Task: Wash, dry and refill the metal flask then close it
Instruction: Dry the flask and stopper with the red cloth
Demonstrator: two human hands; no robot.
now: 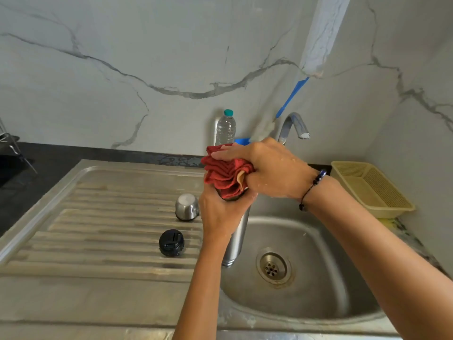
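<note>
The metal flask (236, 238) is held upright over the left edge of the sink basin (318, 298), its mouth hidden. My left hand (221, 213) grips its upper body. My right hand (267, 168) holds a bunched red cloth (224, 174) on top of the flask's mouth. The flask's steel cup lid (187, 207) stands upside down on the ribbed drainboard (98, 229). A black stopper (171, 242) sits nearer to me on the same board.
A clear water bottle (226, 127) with a teal cap stands against the marble wall. The tap (295, 126) arches behind my right hand. A beige plastic basket (372, 187) sits right of the sink. A metal rack (9, 143) is at far left.
</note>
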